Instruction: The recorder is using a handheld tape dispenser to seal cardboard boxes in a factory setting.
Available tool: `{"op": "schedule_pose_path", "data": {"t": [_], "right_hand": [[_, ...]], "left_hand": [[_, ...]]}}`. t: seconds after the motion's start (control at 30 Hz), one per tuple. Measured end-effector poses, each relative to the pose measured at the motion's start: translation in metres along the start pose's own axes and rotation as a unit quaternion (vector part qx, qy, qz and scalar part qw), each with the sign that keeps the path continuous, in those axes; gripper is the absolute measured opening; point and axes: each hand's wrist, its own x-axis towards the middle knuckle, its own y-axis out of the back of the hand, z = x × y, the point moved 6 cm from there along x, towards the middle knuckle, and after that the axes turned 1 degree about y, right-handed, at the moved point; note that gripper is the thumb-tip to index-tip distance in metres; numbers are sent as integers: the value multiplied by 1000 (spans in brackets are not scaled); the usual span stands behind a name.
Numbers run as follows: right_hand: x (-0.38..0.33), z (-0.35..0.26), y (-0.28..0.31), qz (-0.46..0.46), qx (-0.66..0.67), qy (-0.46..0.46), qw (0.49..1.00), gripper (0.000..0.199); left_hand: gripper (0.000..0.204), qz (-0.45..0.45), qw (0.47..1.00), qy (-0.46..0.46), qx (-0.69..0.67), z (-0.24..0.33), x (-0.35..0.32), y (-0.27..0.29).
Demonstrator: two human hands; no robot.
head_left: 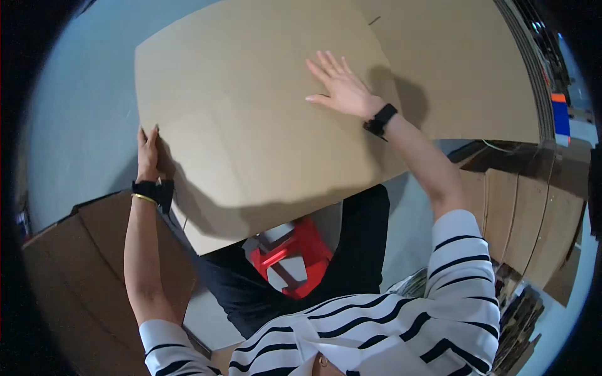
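A large flat cardboard sheet (251, 119) lies tilted in front of me, its near edge above my thighs. At its left edge is my left hand (148, 153), the thumb and fingers closed on the border; part of the grip is hidden by the edge. My right hand (343, 88) is over the right half of the sheet, palm down with fingers spread, holding nothing. Whether its palm presses on the board or hovers just above it, I cannot tell. Both wrists wear black bands.
More cardboard sheets (464, 69) are stacked at the far right. Folded brown cardboard (527, 213) stands at the right, and another brown cardboard piece (113, 269) at the lower left. A red plastic stool (307, 257) shows between my legs on the pale floor (81, 125).
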Motion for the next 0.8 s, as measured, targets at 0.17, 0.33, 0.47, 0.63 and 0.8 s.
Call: {"op": "schedule_pose_path", "data": {"t": [0.17,0.33,0.47,0.63,0.8], "right_hand": [[1,2,-28,-47,16,-16,999,79],[-2,6,-19,-80,14,-11,997,81],[-13,50,6,-79,353,-48,931,79],[-31,177,-29,-26,236,-375,896,78],[-40,198,-61,-10,281,-404,871,70]], "left_hand": [[68,48,973,-119,191,4,6,-1],[67,12,995,-15,94,-13,11,5],[60,-27,987,152,-47,-22,8,7],[58,-177,962,163,125,10,11,15],[55,-198,962,164,96,27,4,14]]}}
